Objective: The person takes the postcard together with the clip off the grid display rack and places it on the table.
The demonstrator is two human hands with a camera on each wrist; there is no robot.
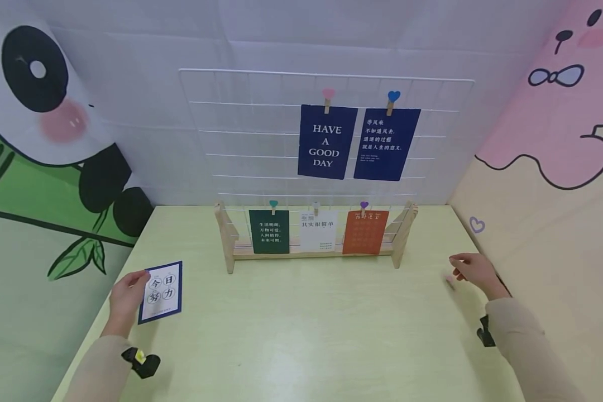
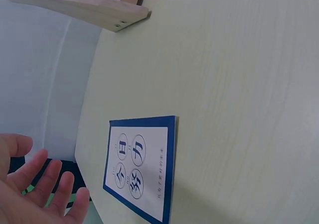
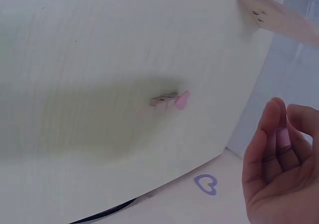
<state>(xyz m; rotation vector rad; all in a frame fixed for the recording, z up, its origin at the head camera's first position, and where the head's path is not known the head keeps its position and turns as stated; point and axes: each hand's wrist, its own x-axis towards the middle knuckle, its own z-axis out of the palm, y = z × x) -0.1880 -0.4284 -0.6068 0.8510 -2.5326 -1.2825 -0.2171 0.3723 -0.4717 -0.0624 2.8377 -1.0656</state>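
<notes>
A white card with a blue border (image 1: 168, 301) lies on the left of the table, its print in circled characters. My left hand (image 1: 127, 296) overlaps its upper left corner in the head view. In the left wrist view, the left fingers (image 2: 60, 184) are spread apart, with a gap between them and the card (image 2: 154, 174). On the right, a small wooden clothespin with a pink heart (image 3: 169, 100) lies on the table. My right hand (image 1: 477, 273) hovers just beside it, fingers loosely bent and thumb close to the index finger, holding nothing visible.
A white wire grid rack (image 1: 251, 134) stands on wooden feet (image 1: 405, 234) at the back. Two navy cards (image 1: 328, 142) hang high on it from heart clothespins. Below hang green (image 1: 269, 231), white (image 1: 309, 237) and orange (image 1: 364, 234) cards. Patterned walls (image 1: 548, 223) flank the table.
</notes>
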